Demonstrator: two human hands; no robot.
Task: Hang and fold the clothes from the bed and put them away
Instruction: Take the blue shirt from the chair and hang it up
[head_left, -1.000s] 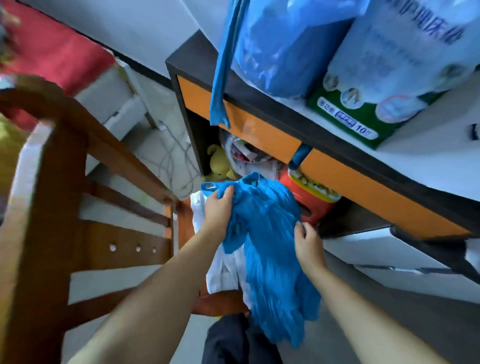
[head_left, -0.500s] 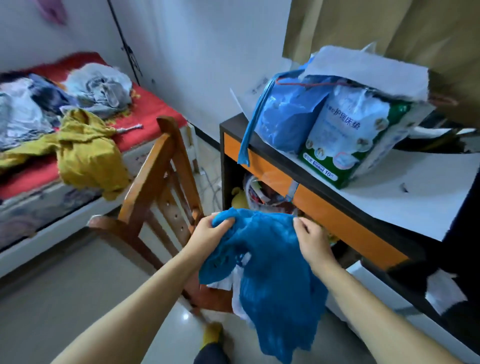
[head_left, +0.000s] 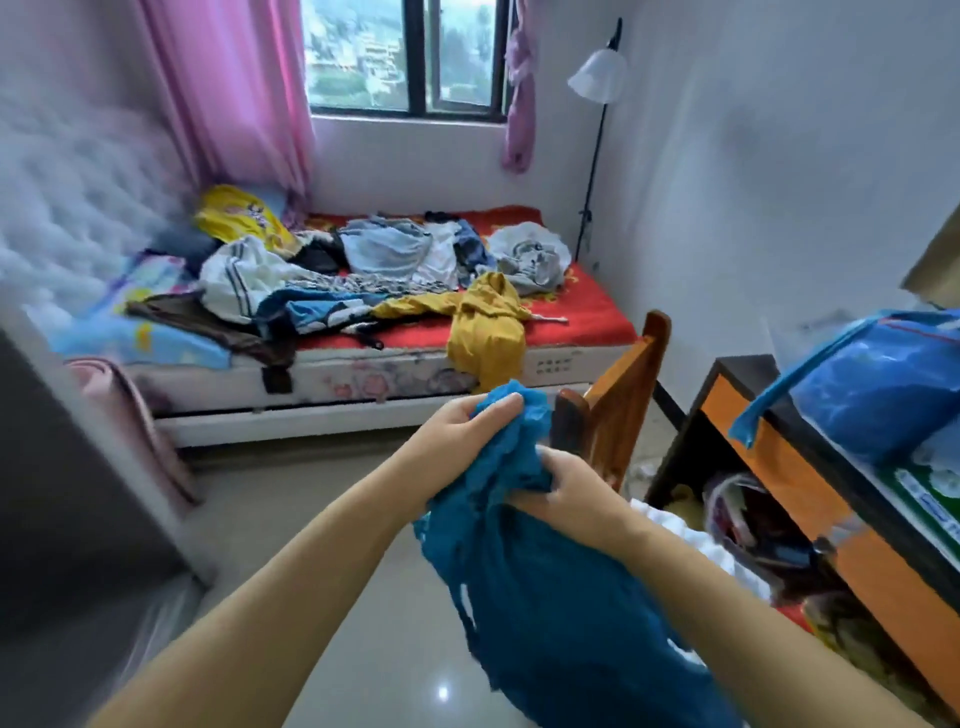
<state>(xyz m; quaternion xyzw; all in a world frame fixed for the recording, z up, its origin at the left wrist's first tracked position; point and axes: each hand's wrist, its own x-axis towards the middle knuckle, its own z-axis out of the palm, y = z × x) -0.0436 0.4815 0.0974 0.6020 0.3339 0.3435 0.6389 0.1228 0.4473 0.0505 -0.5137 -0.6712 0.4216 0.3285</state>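
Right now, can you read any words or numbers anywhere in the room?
None can be read.
Green and white package on the black and orange desk: printing at the frame edge, too blurred and cut off.
Yellow printed shirt on the red-sheeted bed: a picture, no legible text.

We hold a crumpled blue garment (head_left: 545, 597) bunched at its top, hanging limp at six o'clock; mixed clothes (head_left: 363, 280) lie heaped on the red bed (head_left: 592, 317) at twelve.
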